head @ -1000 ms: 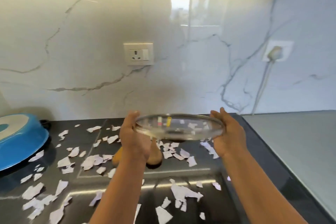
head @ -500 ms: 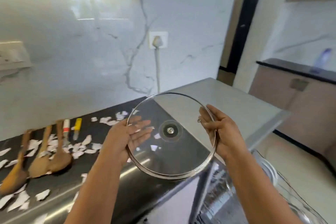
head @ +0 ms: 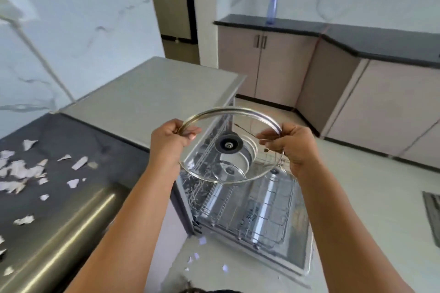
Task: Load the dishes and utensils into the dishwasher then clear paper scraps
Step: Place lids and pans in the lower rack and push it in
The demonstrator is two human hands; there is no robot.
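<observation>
Lid (head: 238, 126), glass with a steel rim, now hangs over the open dishwasher (head: 257, 216). A second ago it was level above the dark surface (head: 71, 145), so the person has turned right and carried it clear of the surface's right edge. Left grip (head: 170, 144) is clamped on the rim at one side and right grip (head: 294, 147) at the opposite side, fingers curled over the metal. The lid is tilted, directly above the pulled-out rack.

Judgement: the carry is done and setting the lid into the rack comes next. Something round shows through the glass, possibly a lid already racked. It is too blurred to be sure.

Paper scraps (head: 21, 171) litter the left part of the surface, untouched. A few more lie on the floor (head: 202, 240) by the dishwasher's near corner. Cupboards (head: 262, 66) line the far wall, with a blue bottle (head: 272, 8) on their dark top.
</observation>
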